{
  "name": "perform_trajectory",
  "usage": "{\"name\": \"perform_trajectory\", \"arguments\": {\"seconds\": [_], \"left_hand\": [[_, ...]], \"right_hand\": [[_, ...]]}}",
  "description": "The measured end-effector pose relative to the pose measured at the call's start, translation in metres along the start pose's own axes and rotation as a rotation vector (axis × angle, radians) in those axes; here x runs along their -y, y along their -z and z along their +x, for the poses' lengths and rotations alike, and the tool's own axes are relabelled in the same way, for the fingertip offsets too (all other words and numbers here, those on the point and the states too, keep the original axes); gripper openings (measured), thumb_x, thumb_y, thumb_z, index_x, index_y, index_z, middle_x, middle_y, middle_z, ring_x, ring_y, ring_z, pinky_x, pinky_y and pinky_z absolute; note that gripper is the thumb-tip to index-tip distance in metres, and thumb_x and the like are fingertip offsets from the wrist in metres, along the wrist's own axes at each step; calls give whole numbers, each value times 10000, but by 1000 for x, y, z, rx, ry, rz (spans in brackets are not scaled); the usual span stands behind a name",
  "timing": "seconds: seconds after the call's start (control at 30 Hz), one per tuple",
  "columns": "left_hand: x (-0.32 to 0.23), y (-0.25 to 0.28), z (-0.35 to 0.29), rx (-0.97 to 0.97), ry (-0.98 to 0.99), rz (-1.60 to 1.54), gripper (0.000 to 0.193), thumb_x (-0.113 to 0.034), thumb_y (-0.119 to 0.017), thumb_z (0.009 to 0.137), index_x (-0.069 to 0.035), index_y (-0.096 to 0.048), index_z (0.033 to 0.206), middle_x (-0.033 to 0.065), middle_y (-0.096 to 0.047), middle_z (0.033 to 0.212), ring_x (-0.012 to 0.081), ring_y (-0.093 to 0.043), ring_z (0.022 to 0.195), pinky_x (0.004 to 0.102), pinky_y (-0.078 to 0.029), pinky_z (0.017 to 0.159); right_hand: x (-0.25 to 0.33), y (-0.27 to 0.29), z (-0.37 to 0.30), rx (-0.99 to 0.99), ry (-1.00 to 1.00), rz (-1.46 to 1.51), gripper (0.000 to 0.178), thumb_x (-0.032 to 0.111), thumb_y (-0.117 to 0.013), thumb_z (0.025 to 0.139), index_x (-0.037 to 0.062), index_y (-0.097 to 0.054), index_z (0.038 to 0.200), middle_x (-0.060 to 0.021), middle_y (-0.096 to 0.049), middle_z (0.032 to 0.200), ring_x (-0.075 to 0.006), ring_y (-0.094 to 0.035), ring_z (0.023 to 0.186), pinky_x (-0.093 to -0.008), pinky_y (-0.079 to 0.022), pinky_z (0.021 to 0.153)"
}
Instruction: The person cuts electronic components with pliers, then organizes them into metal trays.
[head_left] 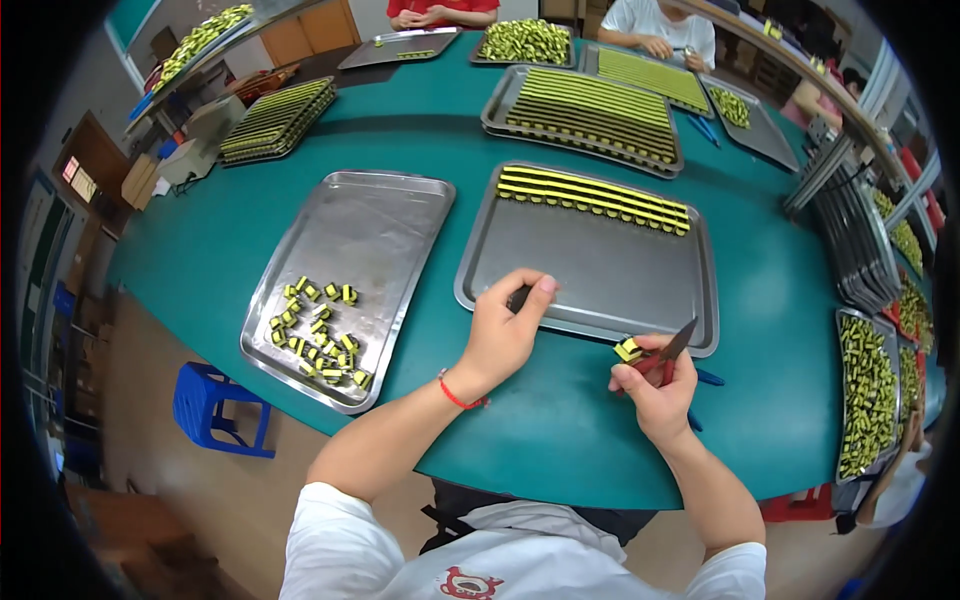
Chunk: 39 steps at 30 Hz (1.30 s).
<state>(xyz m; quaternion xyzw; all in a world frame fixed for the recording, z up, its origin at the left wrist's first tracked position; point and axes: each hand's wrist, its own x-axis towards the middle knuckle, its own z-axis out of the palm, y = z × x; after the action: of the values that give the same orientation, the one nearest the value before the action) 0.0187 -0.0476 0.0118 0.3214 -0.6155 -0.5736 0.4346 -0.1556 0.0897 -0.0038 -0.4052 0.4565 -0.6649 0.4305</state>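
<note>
Nearest: white shirt (pixel 540 550). Clasped in right grip (pixel 655 392): red-handled snips (pixel 678 342) and yellow-black block (pixel 628 350), near tray (pixel 590 262) rim. In curled left grip (pixel 500 335): unclear whether holding anything. Apparently trimming; next, likely calls for steadying block.

The block (pixel 627 350), small, yellow and black, sits tilted at the tips of the right fingers (pixel 630 377). The scissors (pixel 682 338), red-handled, lie within those fingers, dark point angled up rightward. A dark piece (pixel 518 298), mostly hidden, shows inside the curled left fingers (pixel 541 291).
</note>
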Motion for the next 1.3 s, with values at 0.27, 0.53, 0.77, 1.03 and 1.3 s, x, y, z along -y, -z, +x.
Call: {"name": "perform_trajectory", "arguments": {"seconds": [0.27, 0.53, 0.77, 1.03, 1.3], "left_hand": [[-39, -6, -25, 436, -329, -56, 224, -134, -597, 977, 9, -657, 1139, 68, -613, 969, 124, -555, 883, 260, -451, 774], [-34, 3, -14, 86, -352, -72, 168, -112, -584, 976, 18, -671, 1037, 56, -634, 945, 105, -569, 848, 239, -444, 731], [-31, 66, 41, -520, -250, -418, 191, -175, -573, 992, 1, -646, 972, 7, -596, 820, 50, -473, 658, 226, -378, 574], [-19, 90, 55, -603, -72, -781, 131, -132, -552, 959, -15, -606, 987, 28, -557, 823, 90, -456, 617, 262, -368, 525], [-25, 88, 59, -555, -34, -827, 101, -123, -557, 955, -30, -597, 959, 14, -561, 799, 76, -455, 613, 246, -365, 506]], "right_hand": [[29, -15, 1, 269, 803, -492, 542, -80, -700, 841, 100, -425, 1272, -230, -609, 1119, -201, -676, 771, -314, -588, 641], [27, -31, 8, 306, 736, -570, 513, -108, -680, 828, 62, -463, 1261, -221, -619, 1088, -236, -678, 842, -319, -588, 646], [10, -74, 101, 132, 176, -503, 197, 81, -671, 922, -26, -633, 1083, -23, -656, 848, -77, -600, 696, -226, -474, 602], [-33, -111, 207, 370, 208, -1519, 246, 301, -684, 886, 69, -634, 952, -152, -691, 902, -361, -655, 869, -444, -527, 746], [-39, -124, 244, 320, 146, -1613, 259, 298, -666, 897, 91, -590, 1033, -162, -703, 898, -372, -673, 883, -488, -529, 752]]}}
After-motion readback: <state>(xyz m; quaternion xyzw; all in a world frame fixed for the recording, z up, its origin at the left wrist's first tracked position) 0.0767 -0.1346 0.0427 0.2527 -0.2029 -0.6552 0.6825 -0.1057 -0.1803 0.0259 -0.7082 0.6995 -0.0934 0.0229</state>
